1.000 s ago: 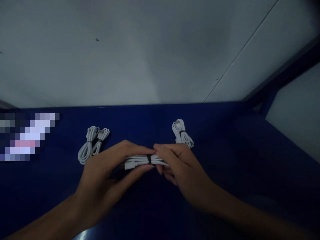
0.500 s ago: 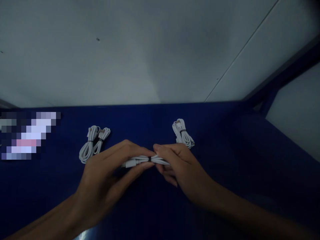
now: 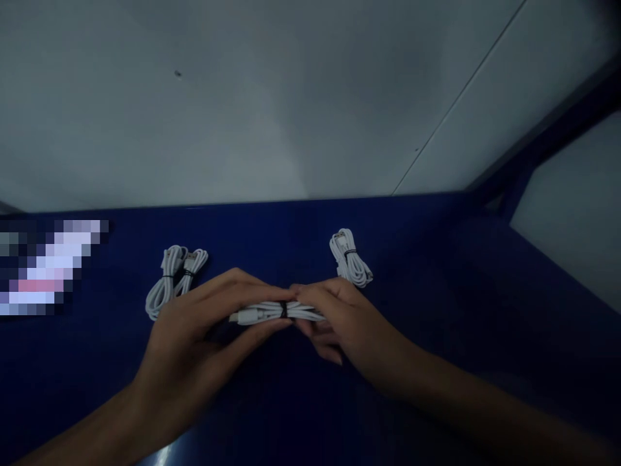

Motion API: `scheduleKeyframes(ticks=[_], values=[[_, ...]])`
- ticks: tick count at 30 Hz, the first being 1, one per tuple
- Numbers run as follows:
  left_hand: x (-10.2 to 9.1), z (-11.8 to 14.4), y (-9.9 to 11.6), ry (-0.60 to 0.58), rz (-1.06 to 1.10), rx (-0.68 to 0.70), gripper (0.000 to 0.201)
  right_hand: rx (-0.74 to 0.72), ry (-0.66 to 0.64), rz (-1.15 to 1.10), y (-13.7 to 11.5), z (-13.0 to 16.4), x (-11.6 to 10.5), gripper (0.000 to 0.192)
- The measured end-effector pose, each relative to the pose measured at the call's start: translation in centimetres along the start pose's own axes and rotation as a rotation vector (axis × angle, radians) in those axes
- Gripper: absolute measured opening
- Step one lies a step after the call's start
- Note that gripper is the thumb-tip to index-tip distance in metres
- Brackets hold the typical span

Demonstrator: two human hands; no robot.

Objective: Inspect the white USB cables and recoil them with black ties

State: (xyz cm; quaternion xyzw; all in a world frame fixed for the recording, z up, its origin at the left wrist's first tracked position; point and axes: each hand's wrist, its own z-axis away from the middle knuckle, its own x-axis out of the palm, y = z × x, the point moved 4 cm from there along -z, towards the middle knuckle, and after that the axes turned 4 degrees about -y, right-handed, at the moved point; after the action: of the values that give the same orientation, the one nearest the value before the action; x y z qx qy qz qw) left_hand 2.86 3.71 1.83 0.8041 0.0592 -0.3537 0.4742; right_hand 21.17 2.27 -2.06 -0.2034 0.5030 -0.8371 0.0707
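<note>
Between both hands is a bundled white USB cable (image 3: 262, 313), held level above the blue table, with a dark tie (image 3: 284, 309) around its middle. My left hand (image 3: 194, 330) grips the bundle from the left, fingers along the far side and thumb along the near side. The cable's plug end points left, inside that hand's curve. My right hand (image 3: 339, 310) pinches the right end near the tie, its lower fingers curled beneath. Part of the bundle's right end is hidden by the right hand.
Two tied white cable bundles (image 3: 165, 285) lie on the blue table (image 3: 262, 239) beyond my left hand, and another tied cable bundle (image 3: 350, 257) beyond my right. A pixelated bright object (image 3: 58, 259) is at far left. A pale wall (image 3: 233, 129) rises behind the table.
The view has shifted slightly, so most things sit a little further left. Both hands keep hold of the cable, and its dark tie shows more plainly between the fingers.
</note>
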Motion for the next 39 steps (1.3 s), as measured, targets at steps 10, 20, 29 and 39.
scheduleKeyframes(ticks=[10, 20, 29, 39], values=[[-0.1, -0.1, 0.0, -0.028, 0.107, -0.030, 0.021, -0.022, -0.016, 0.066, 0.1, -0.1, -0.2, 0.056], [0.2, 0.0, -0.4, 0.092, 0.095, -0.068, 0.025, -0.249, 0.158, 0.292, -0.6, 1.2, 0.3, 0.048], [0.5, -0.3, -0.2, 0.018, 0.365, -0.136, 0.025, -0.100, 0.061, 0.141, 0.3, 0.6, 0.1, 0.056], [0.4, -0.4, -0.5, -0.057, 0.365, -0.125, 0.026, -0.064, 0.114, 0.122, 0.6, 0.3, -0.5, 0.054]])
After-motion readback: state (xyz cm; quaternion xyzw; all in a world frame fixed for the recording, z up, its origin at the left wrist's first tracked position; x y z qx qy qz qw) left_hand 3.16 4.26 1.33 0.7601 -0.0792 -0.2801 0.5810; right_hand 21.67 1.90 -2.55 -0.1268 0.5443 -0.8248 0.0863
